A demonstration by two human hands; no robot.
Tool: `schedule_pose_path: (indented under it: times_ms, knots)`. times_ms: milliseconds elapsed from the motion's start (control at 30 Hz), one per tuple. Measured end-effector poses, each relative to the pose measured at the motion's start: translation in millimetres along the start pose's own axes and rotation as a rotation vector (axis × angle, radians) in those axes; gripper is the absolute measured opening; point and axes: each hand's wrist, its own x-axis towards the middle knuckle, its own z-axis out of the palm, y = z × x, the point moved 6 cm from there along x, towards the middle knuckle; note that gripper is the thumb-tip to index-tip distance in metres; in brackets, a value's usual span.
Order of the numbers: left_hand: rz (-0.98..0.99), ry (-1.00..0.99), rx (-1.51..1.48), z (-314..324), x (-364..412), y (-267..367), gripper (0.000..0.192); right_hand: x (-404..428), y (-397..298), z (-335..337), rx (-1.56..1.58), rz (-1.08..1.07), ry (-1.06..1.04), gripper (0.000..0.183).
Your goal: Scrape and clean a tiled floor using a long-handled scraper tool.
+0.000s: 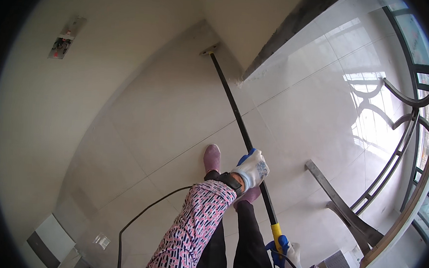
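A long black pole [234,105] with a yellow lower grip [276,233] runs from my body to the far wall corner. Its small flat head [209,49] rests near that corner, on the floor as far as I can tell. My left hand [252,168], in a white and blue work glove, is closed around the middle of the pole. Down at the yellow grip, my right hand [289,254], gloved the same way, holds the pole's end. A black cable or hose [120,235] loops at the left, and a dark line also passes by my right hand.
Curved furniture legs and a wooden edge [423,183] stand at the right, by the windows. An open electrical box [62,45] is in the left wall. White and grey boards [51,240] lie lower left. The wall corner juts out [244,75] beside the pole.
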Motion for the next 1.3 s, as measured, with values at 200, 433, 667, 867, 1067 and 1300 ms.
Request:
schedule_pose_path:
  times_ms: [200, 433, 667, 867, 1067, 1300]
  knots:
    - [0.066, -0.087, 0.095, 2.4, -2.9, 5.8, 0.009, -11.6, -5.2, -0.6, -0.049, 0.050, 0.037, 0.052]
    - [-0.059, -0.023, -0.109, 22.2, 6.9, -50.4, 0.009, 12.3, -26.3, 22.6, -0.093, 0.013, 0.036, 0.051]
    - [-0.087, 0.015, -0.050, 24.1, 9.1, -68.4, 0.011, 32.2, -45.4, 29.9, -0.199, -0.065, 0.002, 0.063]
    - [-0.003, -0.027, -0.072, 10.7, -1.7, -37.8, 0.011, 12.1, -35.6, 25.5, -0.162, -0.022, 0.015, 0.053]
    - [-0.100, 0.036, -0.001, 41.0, 7.4, -75.9, 0.011, 45.2, -50.0, 39.8, -0.160, -0.044, 0.002, 0.052]
    - [0.007, 0.033, 0.012, 44.7, 31.7, -3.4, 0.012, 41.4, -8.9, -9.7, -0.185, -0.142, 0.137, 0.064]
